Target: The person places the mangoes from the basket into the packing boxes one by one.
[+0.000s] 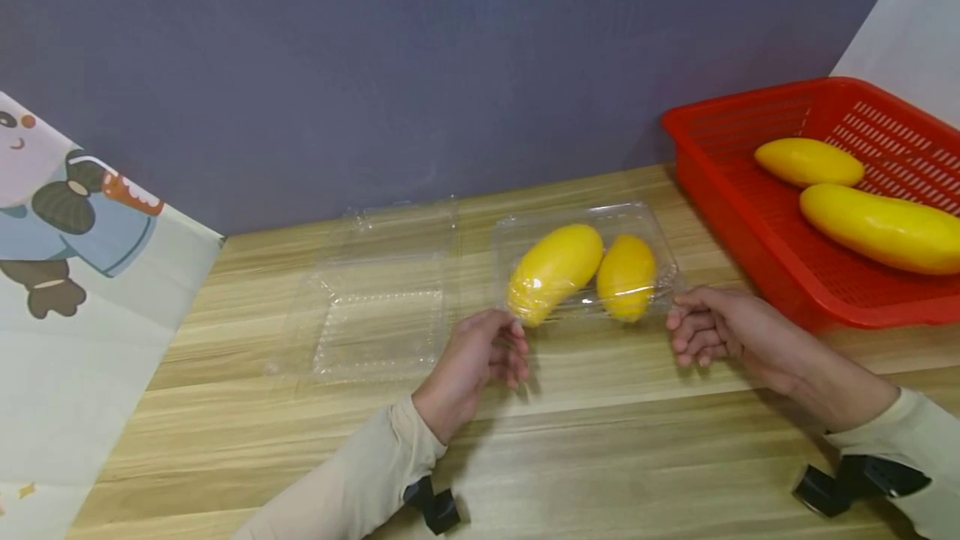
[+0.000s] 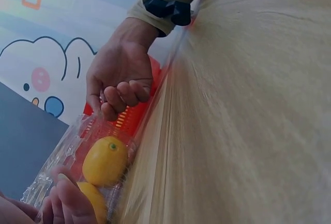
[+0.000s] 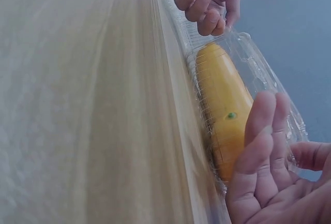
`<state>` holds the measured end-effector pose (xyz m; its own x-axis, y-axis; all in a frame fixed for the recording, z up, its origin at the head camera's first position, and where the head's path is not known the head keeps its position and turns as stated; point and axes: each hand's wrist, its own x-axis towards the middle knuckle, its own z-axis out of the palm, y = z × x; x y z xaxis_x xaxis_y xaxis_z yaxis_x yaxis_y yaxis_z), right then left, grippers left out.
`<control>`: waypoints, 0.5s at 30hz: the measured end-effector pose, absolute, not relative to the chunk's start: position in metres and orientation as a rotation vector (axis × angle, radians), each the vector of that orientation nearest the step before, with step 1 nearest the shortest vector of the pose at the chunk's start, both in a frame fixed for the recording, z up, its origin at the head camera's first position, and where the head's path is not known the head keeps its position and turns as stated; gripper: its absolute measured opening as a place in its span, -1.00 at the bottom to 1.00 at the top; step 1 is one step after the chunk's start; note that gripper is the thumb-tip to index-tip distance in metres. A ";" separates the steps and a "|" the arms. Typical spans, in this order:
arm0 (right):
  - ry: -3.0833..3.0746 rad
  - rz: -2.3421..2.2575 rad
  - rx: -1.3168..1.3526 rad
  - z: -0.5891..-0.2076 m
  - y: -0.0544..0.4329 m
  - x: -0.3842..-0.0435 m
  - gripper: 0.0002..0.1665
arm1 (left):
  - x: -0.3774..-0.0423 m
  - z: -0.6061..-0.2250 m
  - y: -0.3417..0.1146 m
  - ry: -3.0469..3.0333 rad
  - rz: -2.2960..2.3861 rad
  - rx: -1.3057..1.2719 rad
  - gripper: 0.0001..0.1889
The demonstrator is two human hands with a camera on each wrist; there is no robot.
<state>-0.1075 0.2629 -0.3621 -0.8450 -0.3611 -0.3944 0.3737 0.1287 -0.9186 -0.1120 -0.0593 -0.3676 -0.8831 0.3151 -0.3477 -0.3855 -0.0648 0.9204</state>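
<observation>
A clear plastic clamshell box (image 1: 513, 227) sits on the wooden table with its lid over two yellow mangoes, a larger one (image 1: 558, 265) on the left and a smaller one (image 1: 627, 277) on the right. At the near left corner of the lid, my left hand (image 1: 474, 363) pinches the plastic between thumb and forefinger. My right hand (image 1: 731, 336) pinches the near right corner the same way, its other fingers loosely curled. In the right wrist view, a green stem spot shows on a mango (image 3: 222, 87) behind the box's ridged wall.
Left of the box lies a second clear clamshell (image 1: 382, 336), opened out with nothing inside. A red slotted basket (image 1: 738, 232) at the right holds a short mango (image 1: 810, 162) and a long yellow fruit (image 1: 881, 225). A grey panel (image 1: 450, 65) stands along the back edge.
</observation>
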 end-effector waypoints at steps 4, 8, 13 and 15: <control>1.877 -1.765 0.004 -0.362 0.264 -0.108 -0.57 | -0.112 -0.367 -0.059 1.757 1.989 -0.074 -0.75; 1.879 -1.771 -0.016 -0.363 0.263 -0.108 -0.56 | -0.112 -0.367 -0.059 1.759 1.988 -0.072 -0.74; 1.868 -1.790 -0.018 -0.363 0.263 -0.107 -0.55 | -0.112 -0.368 -0.058 1.762 1.991 -0.072 -0.73; 1.858 -1.799 -0.029 -0.363 0.264 -0.107 -0.54 | -0.112 -0.368 -0.058 1.763 1.990 -0.077 -0.73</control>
<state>-0.1065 0.2639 -0.3632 -0.8498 -0.3814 -0.3638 0.3514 0.1046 -0.9304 -0.1123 -0.0581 -0.3683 -0.8848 0.3102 -0.3476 -0.3824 -0.0575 0.9222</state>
